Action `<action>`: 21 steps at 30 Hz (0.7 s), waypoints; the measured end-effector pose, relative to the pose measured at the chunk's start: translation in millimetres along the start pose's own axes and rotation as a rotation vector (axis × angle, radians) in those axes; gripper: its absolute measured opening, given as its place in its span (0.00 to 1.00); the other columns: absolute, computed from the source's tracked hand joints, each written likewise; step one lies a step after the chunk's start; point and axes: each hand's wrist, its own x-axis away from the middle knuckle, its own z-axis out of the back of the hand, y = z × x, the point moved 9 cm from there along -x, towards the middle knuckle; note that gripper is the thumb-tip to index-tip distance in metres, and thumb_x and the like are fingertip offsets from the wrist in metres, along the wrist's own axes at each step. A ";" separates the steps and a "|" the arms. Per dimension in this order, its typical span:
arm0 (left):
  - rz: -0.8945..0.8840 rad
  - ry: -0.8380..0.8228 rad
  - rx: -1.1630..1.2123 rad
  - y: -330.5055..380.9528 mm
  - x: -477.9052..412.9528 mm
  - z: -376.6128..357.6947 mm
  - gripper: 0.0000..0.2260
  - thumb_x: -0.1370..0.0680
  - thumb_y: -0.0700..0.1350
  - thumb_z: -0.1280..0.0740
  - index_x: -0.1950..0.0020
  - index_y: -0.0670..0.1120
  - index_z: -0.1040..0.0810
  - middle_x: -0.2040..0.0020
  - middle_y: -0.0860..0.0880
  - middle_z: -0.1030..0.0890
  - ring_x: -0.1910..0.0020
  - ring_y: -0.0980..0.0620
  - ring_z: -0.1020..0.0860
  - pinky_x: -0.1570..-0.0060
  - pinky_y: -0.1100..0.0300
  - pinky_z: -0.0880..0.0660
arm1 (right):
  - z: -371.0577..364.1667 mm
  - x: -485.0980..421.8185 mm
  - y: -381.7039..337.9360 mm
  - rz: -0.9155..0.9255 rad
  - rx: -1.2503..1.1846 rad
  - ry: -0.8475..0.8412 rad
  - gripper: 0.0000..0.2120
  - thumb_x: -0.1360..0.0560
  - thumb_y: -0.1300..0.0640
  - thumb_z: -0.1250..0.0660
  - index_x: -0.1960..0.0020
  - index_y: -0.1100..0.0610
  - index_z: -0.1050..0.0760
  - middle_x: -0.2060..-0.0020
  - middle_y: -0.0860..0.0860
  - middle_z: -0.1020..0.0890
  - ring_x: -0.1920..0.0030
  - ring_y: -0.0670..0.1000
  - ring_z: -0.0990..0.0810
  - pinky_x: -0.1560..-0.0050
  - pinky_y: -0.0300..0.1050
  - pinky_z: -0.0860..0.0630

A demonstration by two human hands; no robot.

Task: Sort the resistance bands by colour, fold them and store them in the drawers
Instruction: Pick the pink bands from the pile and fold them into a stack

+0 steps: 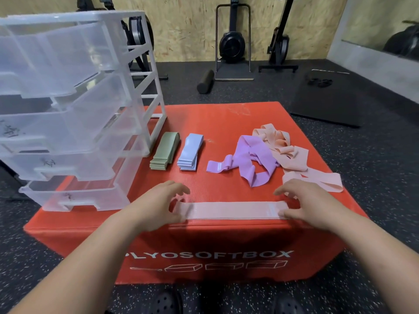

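A pale pink resistance band (pixel 231 210) lies flat and straight along the front edge of the red soft box (pixel 226 118). My left hand (pixel 156 207) arches over its left end with the fingers spread and lifted. My right hand (pixel 310 205) arches over its right end, its thumb resting on the band. Neither hand grips it. Behind lie a folded stack of green bands (pixel 164 151), a folded stack of blue bands (pixel 190 152), a loose purple band (pixel 247 160), tangled peach bands (pixel 278 141) and another pink band (pixel 317 177).
A clear plastic drawer unit (pixel 74 114) stands on the box's left side, its several drawers pulled partly out. Around the box is dark rubber gym floor with a foam roller (pixel 205 82), a black mat (pixel 328 103) and exercise machines (pixel 232 41) by the far wall.
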 end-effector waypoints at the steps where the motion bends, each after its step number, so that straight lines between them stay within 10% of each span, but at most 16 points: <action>1: -0.018 -0.050 -0.010 1.4 0.9 -3.1 0.29 0.28 0.55 0.21 0.29 0.60 0.26 0.38 0.62 0.24 0.40 0.59 0.25 0.40 0.59 0.24 | -2.8 0.4 -2.0 0.025 0.020 -0.039 0.25 0.33 0.46 0.18 0.39 0.39 0.21 0.47 0.37 0.20 0.46 0.41 0.21 0.43 0.43 0.24; 21: -0.111 0.035 -0.036 17.5 -16.7 5.2 0.25 0.29 0.62 0.22 0.33 0.59 0.20 0.41 0.64 0.20 0.42 0.62 0.24 0.41 0.60 0.25 | 10.1 1.2 5.1 0.055 -0.071 -0.003 0.22 0.33 0.46 0.17 0.43 0.36 0.20 0.50 0.34 0.19 0.49 0.34 0.21 0.49 0.31 0.28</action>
